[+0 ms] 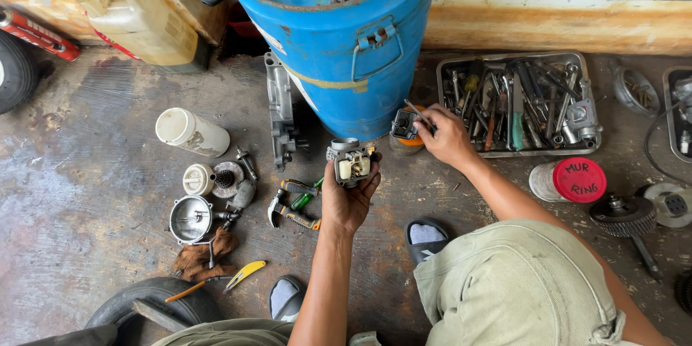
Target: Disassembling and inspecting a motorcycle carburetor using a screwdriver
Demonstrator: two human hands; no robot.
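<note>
My left hand (pixel 348 198) clamps the small grey cast-metal carburettor (pixel 352 161) by its rigid body, probably dense, oily-slick; right hand (pixel 447 137) pinches a thin metal tool (pixel 418 114).

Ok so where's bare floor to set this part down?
Bare floor lies left of the white canister, toward the tyre. It is crowded around the metal bowl, the pliers and the tool tray.
</note>
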